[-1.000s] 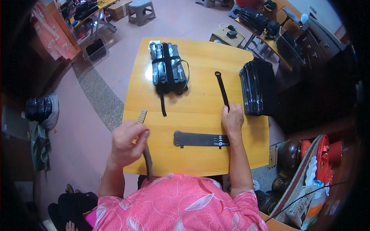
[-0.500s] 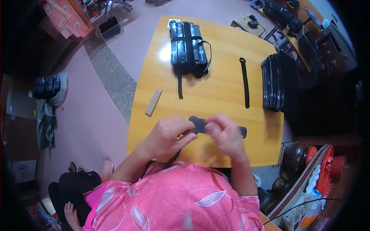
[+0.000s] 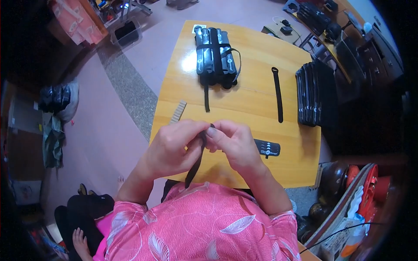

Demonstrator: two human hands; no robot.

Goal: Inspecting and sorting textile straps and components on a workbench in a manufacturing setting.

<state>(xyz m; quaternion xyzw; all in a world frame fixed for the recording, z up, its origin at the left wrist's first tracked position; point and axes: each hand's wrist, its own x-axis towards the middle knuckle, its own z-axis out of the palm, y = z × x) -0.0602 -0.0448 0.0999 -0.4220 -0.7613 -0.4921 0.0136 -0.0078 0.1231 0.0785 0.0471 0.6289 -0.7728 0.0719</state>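
Your shirt (image 3: 196,224) is pink with pale leaf patterns; the strap (image 3: 196,168) near frame centre is near-black. Your bench (image 3: 252,100) is yellow-brown, and the upper-centre bundle (image 3: 216,58) black and grey.

A bright pink short-sleeved shirt (image 3: 191,222) covers the torso, its crinkled fabric printed with white feathery leaves (image 3: 237,225), thin pale curving lines and a darker reddish streak (image 3: 243,203). Left hand (image 3: 172,145) and right hand (image 3: 235,145) are bare.

The yellow table (image 3: 254,98) carries a strapped dark bundle (image 3: 216,56) at far left, a black stack (image 3: 311,93) at the right edge and, between them, a loop-ended strap (image 3: 278,98). A ridged beige strip (image 3: 178,112) and a flat dark piece (image 3: 267,148), both partly hidden, lie nearer the front edge.
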